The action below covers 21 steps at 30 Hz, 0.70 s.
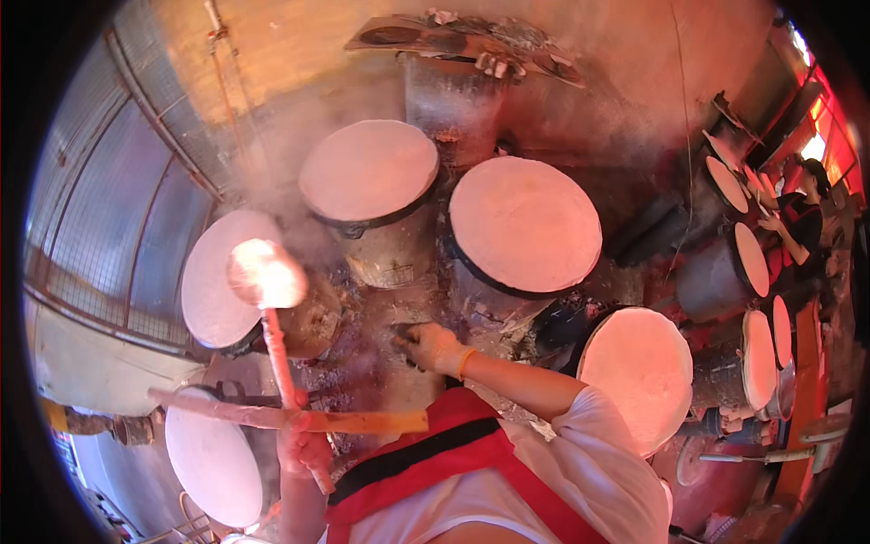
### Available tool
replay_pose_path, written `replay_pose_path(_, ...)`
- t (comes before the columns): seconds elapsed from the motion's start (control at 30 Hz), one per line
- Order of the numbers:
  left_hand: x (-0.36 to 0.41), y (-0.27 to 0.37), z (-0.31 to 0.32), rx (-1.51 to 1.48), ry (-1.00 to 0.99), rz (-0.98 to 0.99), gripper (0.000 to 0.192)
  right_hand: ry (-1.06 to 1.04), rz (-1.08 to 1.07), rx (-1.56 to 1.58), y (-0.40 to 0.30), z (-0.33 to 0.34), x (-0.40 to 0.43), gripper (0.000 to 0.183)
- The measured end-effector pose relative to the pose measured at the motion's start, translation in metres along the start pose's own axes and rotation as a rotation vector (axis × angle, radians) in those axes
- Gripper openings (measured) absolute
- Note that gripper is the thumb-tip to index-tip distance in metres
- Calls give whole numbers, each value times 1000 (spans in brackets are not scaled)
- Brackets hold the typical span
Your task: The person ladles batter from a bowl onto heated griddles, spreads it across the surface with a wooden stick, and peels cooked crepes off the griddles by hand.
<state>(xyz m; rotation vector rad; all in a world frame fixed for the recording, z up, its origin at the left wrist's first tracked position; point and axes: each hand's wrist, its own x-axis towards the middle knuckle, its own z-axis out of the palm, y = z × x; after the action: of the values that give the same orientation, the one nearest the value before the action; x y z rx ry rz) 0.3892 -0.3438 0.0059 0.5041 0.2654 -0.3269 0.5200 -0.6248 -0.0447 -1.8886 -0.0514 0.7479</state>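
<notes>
My left hand [299,445] is shut on a long stick handle [276,353] with a rounded, glaringly bright head [267,273], perhaps a ladle. A flat wooden bar [367,421] crosses the handle at the same hand. The bright head overlaps the pale round top [214,292] of a drum-shaped stove. My right hand [435,348], in a worn glove with dark fingertips and an orange band at the wrist, hangs over the floor between the stoves. Whether it holds something dark is unclear.
Pale round tops [370,170] cover more drum-like stoves around me, including one ahead [527,224], one at right [635,381] and one at lower left [214,455]. Steam drifts at left. Another person [802,217] works at far right. A cluttered board [462,44] lies along the wall.
</notes>
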Motion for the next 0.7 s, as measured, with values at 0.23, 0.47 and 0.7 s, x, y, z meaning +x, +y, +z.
replay_pose_path(0.23, 114, 6, 0, -430, 123, -307, 27, 770, -334, -763, 75, -167, 49, 46)
replay_pose_path(0.47, 182, -17, 42, -539, 173, -411, 32, 1114, 262, -841, 122, -388, 62, 51)
replay_pose_path(0.7, 222, -24, 47, -484, 121, -540, 36, 1068, 452, -615, 160, -464, 6, 51)
